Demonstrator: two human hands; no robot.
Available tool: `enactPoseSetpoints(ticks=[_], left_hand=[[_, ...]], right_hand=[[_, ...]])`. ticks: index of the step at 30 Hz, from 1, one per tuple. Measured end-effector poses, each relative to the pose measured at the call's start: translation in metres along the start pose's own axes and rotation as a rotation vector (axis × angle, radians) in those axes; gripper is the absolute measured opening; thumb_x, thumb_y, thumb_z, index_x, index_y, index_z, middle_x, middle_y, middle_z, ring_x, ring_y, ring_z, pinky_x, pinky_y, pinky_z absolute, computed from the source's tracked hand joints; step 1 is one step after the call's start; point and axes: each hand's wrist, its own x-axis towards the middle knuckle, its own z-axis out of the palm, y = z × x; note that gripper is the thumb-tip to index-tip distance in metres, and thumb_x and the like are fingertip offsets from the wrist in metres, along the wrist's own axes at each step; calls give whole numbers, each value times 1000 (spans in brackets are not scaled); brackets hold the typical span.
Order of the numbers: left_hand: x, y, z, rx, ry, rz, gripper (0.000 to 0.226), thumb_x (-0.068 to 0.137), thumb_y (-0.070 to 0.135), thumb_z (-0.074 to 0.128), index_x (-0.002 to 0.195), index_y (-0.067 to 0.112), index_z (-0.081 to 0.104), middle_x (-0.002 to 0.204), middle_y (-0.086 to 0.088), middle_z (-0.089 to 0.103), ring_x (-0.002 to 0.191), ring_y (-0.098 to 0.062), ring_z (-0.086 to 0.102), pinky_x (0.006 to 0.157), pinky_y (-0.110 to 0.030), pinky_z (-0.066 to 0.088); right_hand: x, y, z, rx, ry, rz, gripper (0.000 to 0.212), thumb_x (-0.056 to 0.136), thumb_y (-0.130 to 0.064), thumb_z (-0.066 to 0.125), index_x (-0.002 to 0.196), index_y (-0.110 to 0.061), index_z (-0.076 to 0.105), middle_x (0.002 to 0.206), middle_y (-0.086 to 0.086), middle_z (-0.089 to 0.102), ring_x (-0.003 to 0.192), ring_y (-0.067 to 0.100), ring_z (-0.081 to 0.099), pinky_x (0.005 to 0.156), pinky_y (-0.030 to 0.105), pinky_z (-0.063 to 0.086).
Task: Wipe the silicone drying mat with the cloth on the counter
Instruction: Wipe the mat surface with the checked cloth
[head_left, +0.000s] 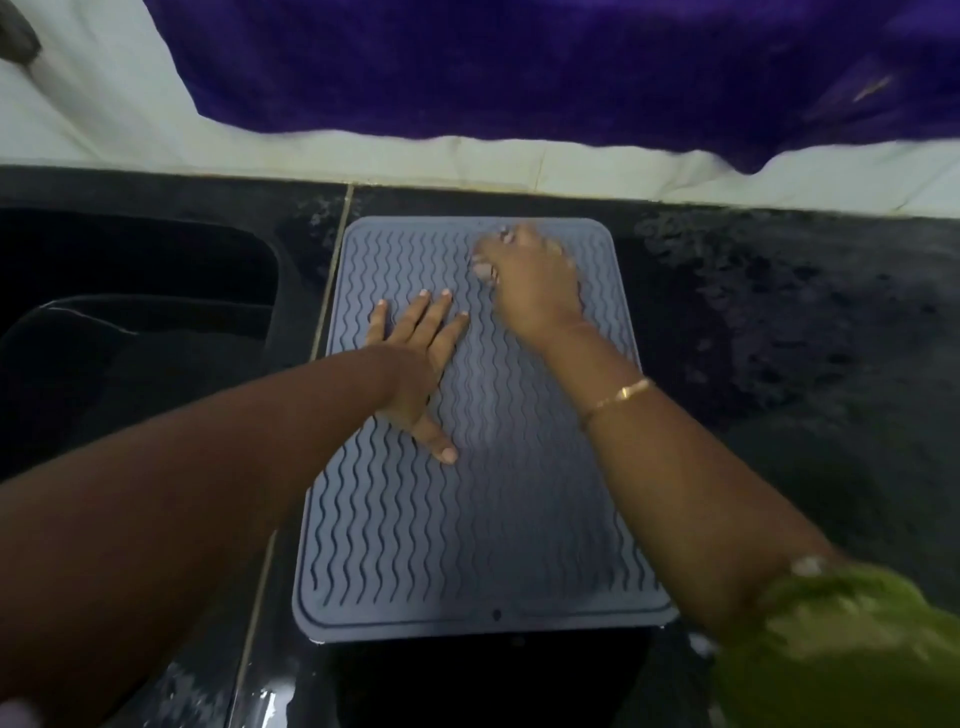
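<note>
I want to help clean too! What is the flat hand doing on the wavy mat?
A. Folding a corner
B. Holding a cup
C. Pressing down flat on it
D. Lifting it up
C: the left hand lies open, fingers spread, flat on the grey mat.

This is a home kitchen: a dark speckled stone bench (779, 312) holds a black sunken sink (130, 291) at the left, beside a grey ribbed silicone drying mat (493, 519), under a white tiled wall (363, 161).
</note>
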Motion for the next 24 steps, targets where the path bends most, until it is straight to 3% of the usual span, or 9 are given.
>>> enactPoseSetpoints(ticks=[4, 6, 9, 12, 15, 18, 20, 22, 24], left_hand=[[0, 2, -1, 60, 4, -31, 153, 44, 85, 63, 136, 15, -38, 143, -9, -46, 132, -29, -40, 109, -60, -14], [-1, 4, -4, 91, 1, -51, 153, 44, 86, 61, 136, 15, -38, 144, -9, -45, 133, -30, -38, 109, -60, -13], [-2, 9, -7, 124, -3, -77, 152, 45, 86, 61, 136, 14, -38, 145, -11, -43, 135, -31, -34, 109, -60, -13], [-7, 13, -9, 144, 10, -112, 151, 47, 85, 61, 138, 14, -35, 148, -11, -39, 138, -31, -30, 109, -59, -16], [-16, 22, -9, 188, 52, -136, 147, 50, 83, 61, 142, 12, -29, 152, -11, -30, 142, -31, -21, 109, -59, -12], [-29, 31, -6, 198, 118, -124, 134, 60, 78, 60, 147, 13, -18, 156, -12, -17, 145, -32, -5, 111, -56, -6], [-38, 32, -2, 120, 104, -63, 124, 68, 73, 59, 148, 15, -13, 157, -13, -12, 144, -33, 1, 114, -51, 1], [-45, 26, 3, -37, 20, 15, 123, 69, 69, 64, 148, 18, -16, 156, -13, -19, 144, -33, -7, 115, -49, 1], [-51, 21, 11, -167, -89, 50, 135, 61, 70, 70, 144, 23, -27, 151, -7, -33, 140, -30, -24, 111, -55, -8]], right_hand=[[-93, -15, -3, -20, -4, -85, 49, 84, -17, 60, 132, -25, 48, 134, 12, 45, 121, 34, 43, 92, 46, 37], [-134, -21, -10, -38, 10, -95, 58, 65, -15, 77, 121, -21, 61, 124, 13, 58, 113, 32, 55, 91, 47, 45], [-193, -26, -17, 30, 30, -108, 60, 50, -15, 80, 109, -20, 68, 110, 12, 65, 102, 32, 62, 85, 49, 50], [-242, -34, -25, 119, -47, -122, 51, 52, -16, 79, 101, -25, 69, 100, 5, 65, 93, 27, 63, 74, 37, 51], [-265, -33, -38, 187, -158, -133, 48, 56, -8, 76, 99, -26, 68, 95, 3, 62, 87, 26, 62, 66, 33, 50], [-261, -29, -54, 363, -222, -63, 32, 78, -10, 61, 105, -24, 66, 105, 5, 56, 92, 28, 57, 73, 38, 51], [-256, -30, -59, 428, -176, 19, 28, 85, -16, 56, 111, -25, 64, 109, 4, 53, 96, 26, 55, 79, 38, 50], [-257, -37, -56, 328, -144, 37, 30, 85, -28, 55, 115, -31, 59, 115, 4, 49, 102, 25, 52, 83, 38, 47], [-264, -48, -45, 166, -160, 25, 38, 81, -34, 58, 119, -39, 52, 124, 7, 46, 109, 28, 48, 84, 43, 42]])
